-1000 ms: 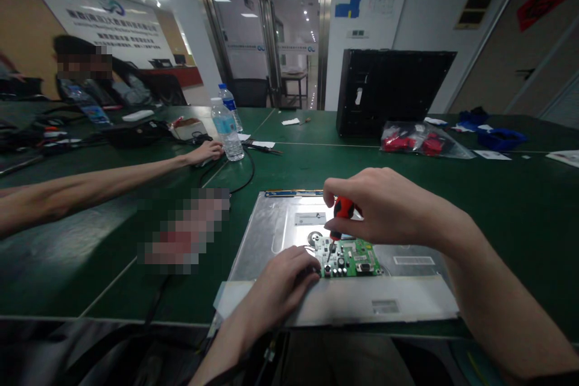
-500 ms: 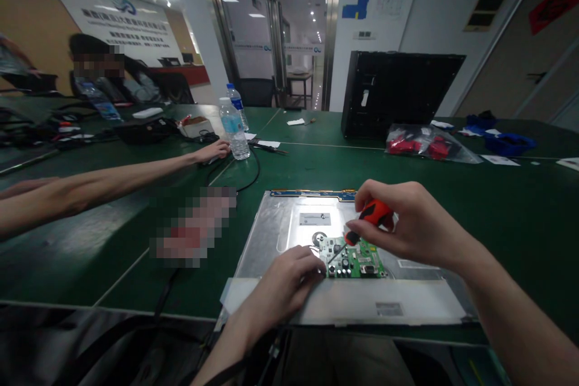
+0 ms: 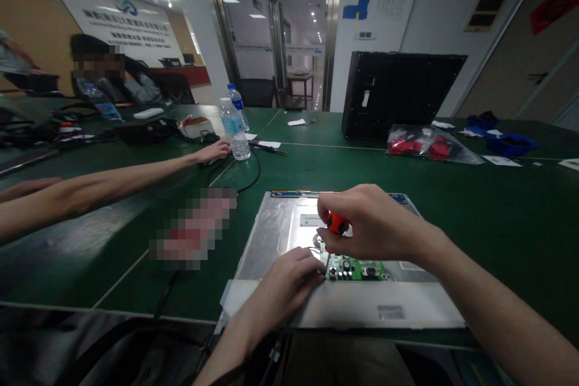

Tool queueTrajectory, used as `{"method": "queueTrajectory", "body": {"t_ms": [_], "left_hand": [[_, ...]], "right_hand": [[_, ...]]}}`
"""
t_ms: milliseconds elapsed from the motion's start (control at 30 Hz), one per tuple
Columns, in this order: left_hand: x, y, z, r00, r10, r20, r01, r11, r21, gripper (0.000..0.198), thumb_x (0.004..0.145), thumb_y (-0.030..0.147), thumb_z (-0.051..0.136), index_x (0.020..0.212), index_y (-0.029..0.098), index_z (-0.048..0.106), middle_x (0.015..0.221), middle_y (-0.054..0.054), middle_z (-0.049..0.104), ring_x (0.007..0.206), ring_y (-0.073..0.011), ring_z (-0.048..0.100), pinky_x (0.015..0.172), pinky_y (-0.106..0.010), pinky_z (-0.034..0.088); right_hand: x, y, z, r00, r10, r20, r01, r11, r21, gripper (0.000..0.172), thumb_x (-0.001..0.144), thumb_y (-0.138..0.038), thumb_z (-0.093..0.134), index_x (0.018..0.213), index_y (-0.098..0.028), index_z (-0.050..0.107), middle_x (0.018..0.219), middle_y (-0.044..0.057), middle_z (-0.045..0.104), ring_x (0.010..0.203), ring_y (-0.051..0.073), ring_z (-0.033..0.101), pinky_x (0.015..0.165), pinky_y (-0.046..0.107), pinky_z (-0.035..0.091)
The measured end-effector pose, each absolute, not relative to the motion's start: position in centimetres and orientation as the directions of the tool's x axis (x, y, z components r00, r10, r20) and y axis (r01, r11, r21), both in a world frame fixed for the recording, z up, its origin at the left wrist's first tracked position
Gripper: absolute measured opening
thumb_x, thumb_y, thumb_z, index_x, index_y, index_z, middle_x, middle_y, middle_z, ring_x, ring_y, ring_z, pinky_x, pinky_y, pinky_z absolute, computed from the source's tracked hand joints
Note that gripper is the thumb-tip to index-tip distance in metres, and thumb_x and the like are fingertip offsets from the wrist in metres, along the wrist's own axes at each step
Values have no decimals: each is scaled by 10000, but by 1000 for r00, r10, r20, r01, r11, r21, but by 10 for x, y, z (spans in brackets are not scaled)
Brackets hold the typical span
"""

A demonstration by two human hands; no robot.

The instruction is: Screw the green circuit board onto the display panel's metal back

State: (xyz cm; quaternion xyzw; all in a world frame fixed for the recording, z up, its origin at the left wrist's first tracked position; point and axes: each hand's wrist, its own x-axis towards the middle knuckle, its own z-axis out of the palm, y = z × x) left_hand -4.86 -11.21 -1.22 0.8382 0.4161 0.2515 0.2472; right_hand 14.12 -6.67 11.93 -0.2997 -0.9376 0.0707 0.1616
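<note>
My right hand (image 3: 362,223) grips a red and black screwdriver (image 3: 336,223), its shaft standing nearly upright. The tip is down at the lower left corner of a green circuit board (image 3: 357,269), close to my left fingertips. My left hand (image 3: 294,277) is closed at that corner, fingers bunched together; whatever they pinch, if anything, is hidden. Beneath both lies a flat silver display panel (image 3: 266,235) with a pale strip (image 3: 344,304) along its near edge and a narrow blue board (image 3: 289,194) along the far one. My right hand covers the board's upper part.
Another person's arm (image 3: 113,187) reaches from the left towards two water bottles (image 3: 235,132). A black monitor housing (image 3: 402,93) stands at the back right, behind a clear bag with red items (image 3: 429,146). Blue trays (image 3: 511,143) lie farther right. Cables (image 3: 257,172) cross the green table (image 3: 289,169).
My right hand has moved left with the screwdriver, which has gone from slanted to nearly upright, its tip now at the board's corner. My left hand has stayed in place.
</note>
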Motion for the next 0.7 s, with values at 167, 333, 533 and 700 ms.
{"method": "queueTrajectory", "body": {"t_ms": [167, 333, 533, 700], "left_hand": [[-49, -112, -14, 526, 817, 237, 576, -546, 608, 134, 898, 122, 528, 876, 197, 637, 911, -37, 654, 887, -186, 602, 736, -252, 452], [-50, -111, -15, 519, 817, 252, 578, -552, 601, 130, 886, 109, 526, 853, 194, 618, 873, -30, 641, 846, -182, 594, 711, -255, 432], [-51, -110, -17, 522, 810, 268, 559, -561, 610, 124, 889, 98, 545, 859, 197, 614, 877, -22, 642, 837, -174, 593, 720, -254, 432], [-50, -110, -15, 525, 811, 259, 562, -559, 610, 126, 888, 101, 539, 861, 196, 617, 889, -21, 643, 849, -174, 593, 714, -252, 428]], "right_hand": [[137, -63, 120, -794, 558, 242, 518, 829, -211, 55, 817, -218, 616, 835, -171, 594, 668, -19, 588, 567, 92, 397, 563, 252, 223], [137, -62, 118, -807, 542, 234, 498, 838, -222, 62, 821, -225, 604, 851, -172, 588, 672, -24, 586, 577, 91, 403, 567, 250, 223], [135, -64, 117, -811, 539, 229, 510, 842, -177, 67, 829, -244, 588, 848, -180, 584, 674, -19, 582, 578, 99, 396, 559, 251, 216], [135, -63, 116, -804, 546, 235, 529, 838, -133, 96, 850, -280, 600, 850, -184, 592, 664, -19, 599, 559, 100, 396, 541, 252, 200]]}}
